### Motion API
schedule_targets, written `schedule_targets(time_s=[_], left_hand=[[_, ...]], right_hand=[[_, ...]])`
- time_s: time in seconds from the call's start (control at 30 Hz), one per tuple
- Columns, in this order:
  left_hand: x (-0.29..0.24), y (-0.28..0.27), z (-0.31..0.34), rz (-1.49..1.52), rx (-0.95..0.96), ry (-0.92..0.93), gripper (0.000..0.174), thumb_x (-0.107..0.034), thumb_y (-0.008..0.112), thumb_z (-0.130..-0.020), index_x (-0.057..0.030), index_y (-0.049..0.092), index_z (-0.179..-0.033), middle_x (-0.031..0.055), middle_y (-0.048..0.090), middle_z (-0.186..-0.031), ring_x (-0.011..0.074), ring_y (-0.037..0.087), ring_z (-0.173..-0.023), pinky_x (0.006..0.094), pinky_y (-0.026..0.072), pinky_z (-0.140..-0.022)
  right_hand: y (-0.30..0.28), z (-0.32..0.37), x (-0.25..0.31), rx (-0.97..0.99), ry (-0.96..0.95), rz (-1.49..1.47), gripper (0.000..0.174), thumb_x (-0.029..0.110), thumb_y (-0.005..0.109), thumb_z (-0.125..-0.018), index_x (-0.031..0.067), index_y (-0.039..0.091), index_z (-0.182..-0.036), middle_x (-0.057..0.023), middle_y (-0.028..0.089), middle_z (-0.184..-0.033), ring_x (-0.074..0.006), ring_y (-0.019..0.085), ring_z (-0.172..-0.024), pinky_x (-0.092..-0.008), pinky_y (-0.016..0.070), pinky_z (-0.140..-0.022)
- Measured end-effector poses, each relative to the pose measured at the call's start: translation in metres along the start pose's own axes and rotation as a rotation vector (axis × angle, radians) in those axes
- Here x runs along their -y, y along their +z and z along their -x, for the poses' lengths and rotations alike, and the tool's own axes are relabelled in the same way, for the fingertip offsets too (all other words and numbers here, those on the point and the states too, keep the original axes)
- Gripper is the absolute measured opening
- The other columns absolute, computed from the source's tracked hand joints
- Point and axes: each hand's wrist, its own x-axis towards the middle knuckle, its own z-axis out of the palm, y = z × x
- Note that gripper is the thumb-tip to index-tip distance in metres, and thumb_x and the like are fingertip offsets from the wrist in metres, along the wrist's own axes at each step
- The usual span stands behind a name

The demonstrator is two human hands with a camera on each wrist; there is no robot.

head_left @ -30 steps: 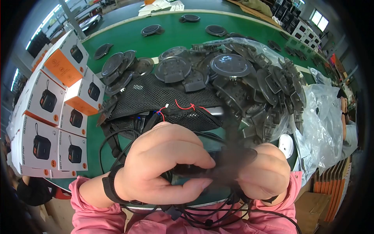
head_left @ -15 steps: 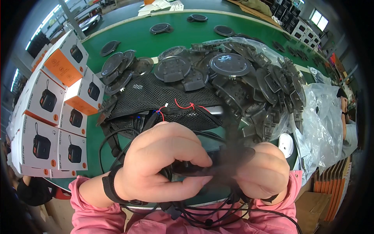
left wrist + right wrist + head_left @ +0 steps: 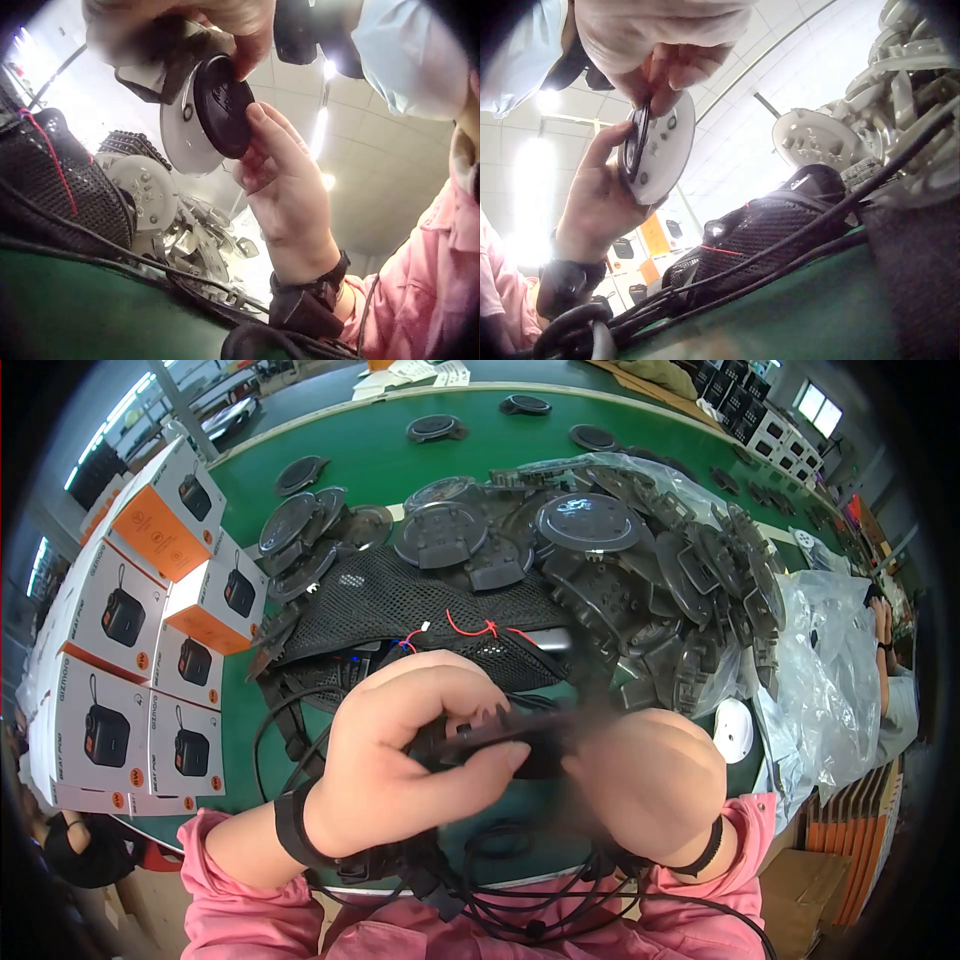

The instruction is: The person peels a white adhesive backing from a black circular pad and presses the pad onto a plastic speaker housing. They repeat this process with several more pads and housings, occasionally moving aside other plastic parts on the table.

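My left hand (image 3: 405, 750) grips a round plastic cover (image 3: 669, 154) with moulded studs and rings on one face, its thumb along the near edge. In the right wrist view, my right hand (image 3: 664, 45) pinches the rim of a thin black disc (image 3: 636, 146), held close against the cover. The left wrist view shows that disc face-on, with a raised mark near its middle and fingers of both hands at its edge. My right hand is blurred in the head view, where a dark smear hides part of the work between the hands.
Similar round covers (image 3: 590, 522) are heaped beyond a black mesh bag (image 3: 420, 605) with red ties. Several more lie on the green belt (image 3: 370, 465). Printed boxes (image 3: 105, 720) stack at left; clear plastic bags (image 3: 830, 660) lie at right. Black cables (image 3: 540, 920) loop near my lap.
My left hand has risen slightly and tilted the cover. The right hand has shifted a little left and up. Covers on the far green belt have moved to the right.
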Motion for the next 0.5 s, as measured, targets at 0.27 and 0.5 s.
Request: schedule_targets(time_s=[0.27, 0.5], left_hand=[[0.015, 0.003, 0.005, 0.063, 0.011, -0.174, 0.011, 0.002, 0.064, -0.066, -0.0015, 0.055, -0.072, 0.0018, 0.055, -0.068, 0.0089, 0.048, -0.061, 0.0223, 0.0367, -0.055], [0.01, 0.004, 0.001, 0.648, -0.022, -0.746, 0.018, -0.007, 0.049, -0.08, -0.0006, 0.054, -0.096, -0.0002, 0.057, -0.081, 0.0058, 0.052, -0.072, 0.0209, 0.0414, -0.065]], right_hand=[[0.009, -0.002, 0.005, -0.06, 0.251, -0.025, 0.015, 0.001, 0.068, -0.065, 0.0013, 0.062, -0.079, -0.0069, 0.06, -0.063, -0.0158, 0.055, -0.048, -0.0237, 0.0424, -0.045], [0.015, 0.004, 0.001, -0.075, 0.432, -0.105, 0.016, -0.001, 0.067, -0.067, 0.0008, 0.06, -0.081, -0.0056, 0.057, -0.061, -0.0108, 0.054, -0.047, -0.0208, 0.0414, -0.045]])
